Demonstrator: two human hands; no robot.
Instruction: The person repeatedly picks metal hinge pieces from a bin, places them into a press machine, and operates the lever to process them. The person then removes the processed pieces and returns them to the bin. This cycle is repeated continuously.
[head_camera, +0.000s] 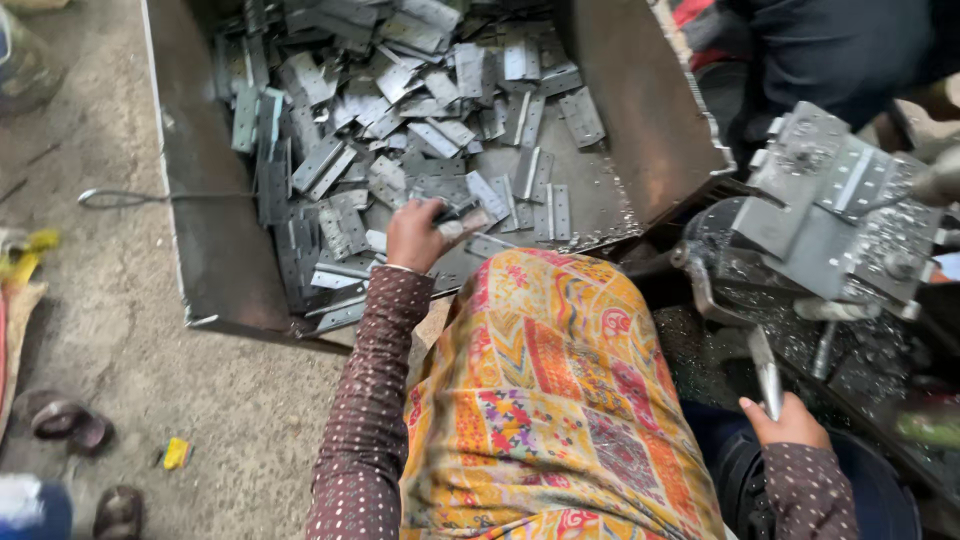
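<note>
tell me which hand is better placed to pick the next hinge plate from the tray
Left. The left hand already reaches into the metal tray and touches the hinge plates; the right hand grips the machine's lever.

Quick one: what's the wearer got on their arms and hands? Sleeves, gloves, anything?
Both hands are bare: no gloves, and no rings or bangles that the view shows. The left hand and right hand come out of long sleeves in dark maroon-brown cloth with a fine pattern of small pale dots, ending at the wrist. A bright patterned cloth in yellow, orange and pink drapes between the arms.
</note>
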